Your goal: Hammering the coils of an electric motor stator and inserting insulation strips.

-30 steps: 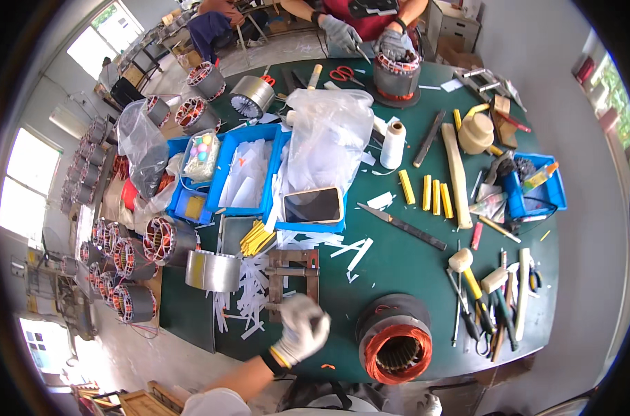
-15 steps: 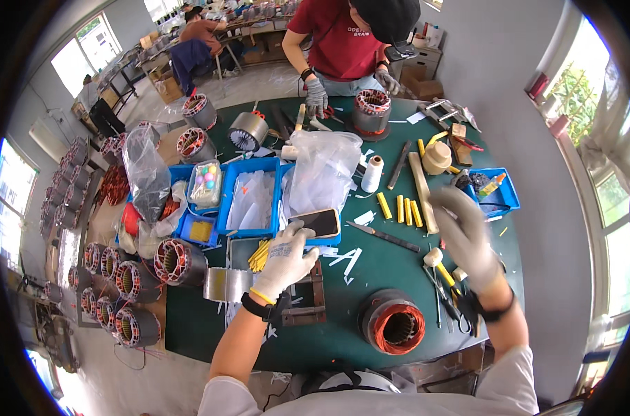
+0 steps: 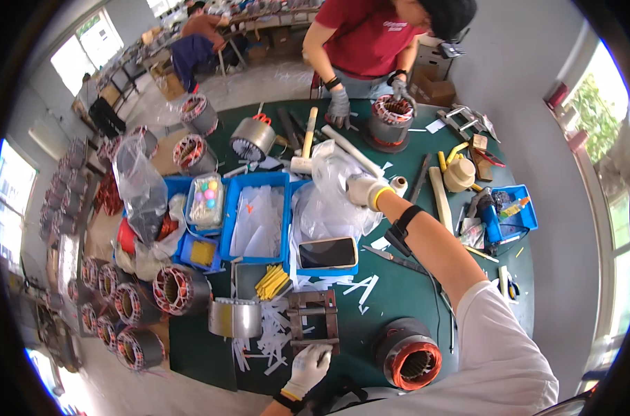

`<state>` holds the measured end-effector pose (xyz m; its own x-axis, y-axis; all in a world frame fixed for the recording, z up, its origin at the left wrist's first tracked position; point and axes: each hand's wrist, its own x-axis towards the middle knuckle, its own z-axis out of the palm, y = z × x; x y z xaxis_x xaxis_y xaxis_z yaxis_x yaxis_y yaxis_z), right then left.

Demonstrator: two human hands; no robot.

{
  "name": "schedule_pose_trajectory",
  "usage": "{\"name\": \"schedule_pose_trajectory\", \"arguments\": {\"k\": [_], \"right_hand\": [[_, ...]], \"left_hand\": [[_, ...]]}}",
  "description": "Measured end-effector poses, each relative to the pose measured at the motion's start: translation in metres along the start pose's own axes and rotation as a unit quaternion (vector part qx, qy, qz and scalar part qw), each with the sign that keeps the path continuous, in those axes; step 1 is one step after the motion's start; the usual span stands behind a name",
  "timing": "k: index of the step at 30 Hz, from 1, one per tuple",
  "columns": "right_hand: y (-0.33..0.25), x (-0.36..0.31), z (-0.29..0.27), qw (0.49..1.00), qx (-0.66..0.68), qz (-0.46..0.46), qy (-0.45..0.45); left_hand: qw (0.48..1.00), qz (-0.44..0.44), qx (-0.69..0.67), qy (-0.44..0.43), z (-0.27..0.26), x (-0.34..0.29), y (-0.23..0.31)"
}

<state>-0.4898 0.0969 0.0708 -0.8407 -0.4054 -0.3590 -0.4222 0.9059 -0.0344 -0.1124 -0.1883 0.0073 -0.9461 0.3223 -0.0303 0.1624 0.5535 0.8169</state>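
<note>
My right arm stretches across the table, and my white-gloved right hand point(image 3: 368, 192) is closed on a clear plastic bag point(image 3: 329, 208) lying over a blue bin of white sheets. A thread cone point(image 3: 399, 185) stands just beside that hand. Close to the near table edge, my gloved left hand point(image 3: 309, 367) has its fingers curled at the near end of a brown metal frame point(image 3: 313, 322); whether anything is inside them is hidden. A phone point(image 3: 327, 253) rests on the bin's near edge. To the right sits a motor stator point(image 3: 411, 357) with orange copper windings, tilted toward me.
Across the table a co-worker's gloved hands point(image 3: 338, 107) are near another stator point(image 3: 391, 121). A knife point(image 3: 395, 259), mallet point(image 3: 304, 149), yellow strips point(image 3: 272, 282) and white paper scraps point(image 3: 270, 340) lie about. Several stators point(image 3: 138, 347) crowd the left side. A blue tray point(image 3: 513, 215) stands right.
My right hand has swung from the right-hand tools leftward and away to the plastic bag. My left hand has left the phone's edge and come back toward me to the metal frame. The view has shifted.
</note>
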Motion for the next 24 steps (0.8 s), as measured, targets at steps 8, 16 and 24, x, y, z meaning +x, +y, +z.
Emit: {"name": "schedule_pose_trajectory", "arguments": {"k": [8,16,24], "right_hand": [[-0.012,0.012,0.029,0.98,0.134,0.136,-0.048],[-0.054,0.021,0.049,0.993,0.038,0.111,0.03],[-0.029,0.043,0.082,0.979,0.035,0.195,0.052]], "left_hand": [[0.969,0.098,0.219,0.052,0.044,-0.045,-0.079],[0.931,0.19,0.311,0.034,0.048,-0.049,-0.105],[0.937,0.218,0.27,0.048,0.047,-0.038,-0.099]]}}
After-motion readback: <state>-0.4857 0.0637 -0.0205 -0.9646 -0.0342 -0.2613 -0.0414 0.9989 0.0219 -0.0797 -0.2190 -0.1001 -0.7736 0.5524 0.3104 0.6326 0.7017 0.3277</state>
